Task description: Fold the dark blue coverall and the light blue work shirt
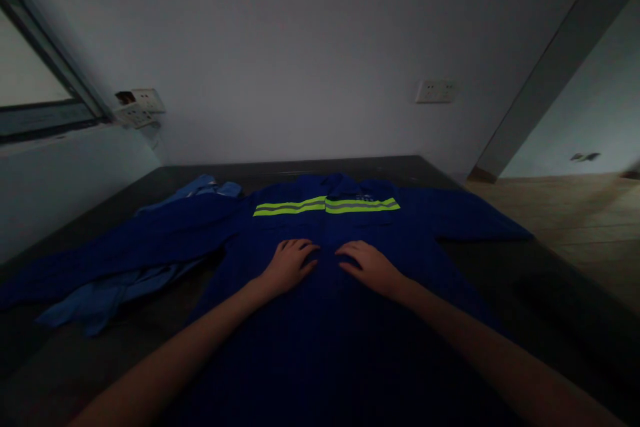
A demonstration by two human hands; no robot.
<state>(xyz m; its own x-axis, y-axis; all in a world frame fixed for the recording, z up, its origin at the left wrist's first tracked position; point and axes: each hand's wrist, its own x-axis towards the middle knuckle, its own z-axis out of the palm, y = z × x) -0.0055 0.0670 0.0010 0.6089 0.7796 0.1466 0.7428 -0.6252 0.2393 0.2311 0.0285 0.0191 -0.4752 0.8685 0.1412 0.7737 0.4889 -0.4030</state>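
A dark blue work jacket [330,293] lies spread front side up, collar at the far side and both sleeves stretched outward. Across its chest runs a yellow-green reflective stripe [290,207], split at the front seam. My left hand [290,263] rests on the jacket left of that seam, below the stripe, fingers apart. On the other side of the seam, my right hand [369,265] touches the cloth with its fingers spread. Neither hand has fabric gripped in it. The lower part of the jacket fades into shadow.
A lighter blue garment [107,295] lies partly under the left sleeve. The dark table [400,165] meets a white wall with sockets [436,91]. A power strip [134,115] hangs at the left corner near a window. Wooden floor [575,213] shows at right.
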